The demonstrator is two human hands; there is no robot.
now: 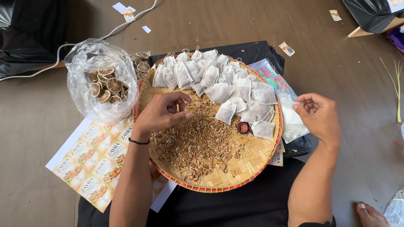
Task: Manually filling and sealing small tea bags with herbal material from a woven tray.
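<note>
A round woven bamboo tray (219,188) rests on black cloth over my lap. A pile of chopped dried bark bits (198,143) covers its middle. Several small white filter sachets (210,77) lie along its far half. My left hand (162,112) hovers over the left edge of the pile with its fingers curled against the thumb; whether it holds any bits is hidden. My right hand (320,117) is just off the tray's right rim, pinching the top edge of a translucent pouch (291,122).
A clear plastic bag of dried citrus slices (103,84) stands left of the tray, above a sheet of printed labels (90,162). Shiny holographic pouches (271,72) lie at the right rim. A small dark round cap (243,127) sits among the sachets. A bare foot (370,215) is at bottom right.
</note>
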